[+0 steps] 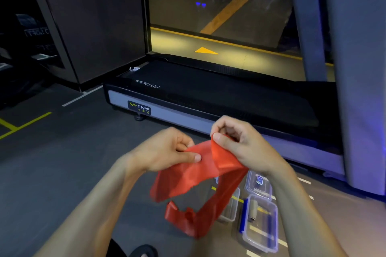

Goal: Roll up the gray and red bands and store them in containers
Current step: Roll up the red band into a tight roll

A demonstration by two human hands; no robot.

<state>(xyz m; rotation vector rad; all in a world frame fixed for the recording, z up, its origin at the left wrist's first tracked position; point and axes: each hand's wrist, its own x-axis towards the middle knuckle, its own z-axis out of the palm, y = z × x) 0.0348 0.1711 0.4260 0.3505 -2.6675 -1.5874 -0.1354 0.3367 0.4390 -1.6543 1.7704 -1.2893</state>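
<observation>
Here, the fingers of the right hand and the left hand pinch the top edge of the red band, which hangs crumpled toward the floor. Right of the band lie clear containers, one holding a rolled gray band.

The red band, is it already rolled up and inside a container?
No, the red band hangs loose and unrolled, pinched between the left hand and right hand above the floor.

Both hands, left hand and right hand, pinch the red band above clear containers beside a treadmill.
</observation>
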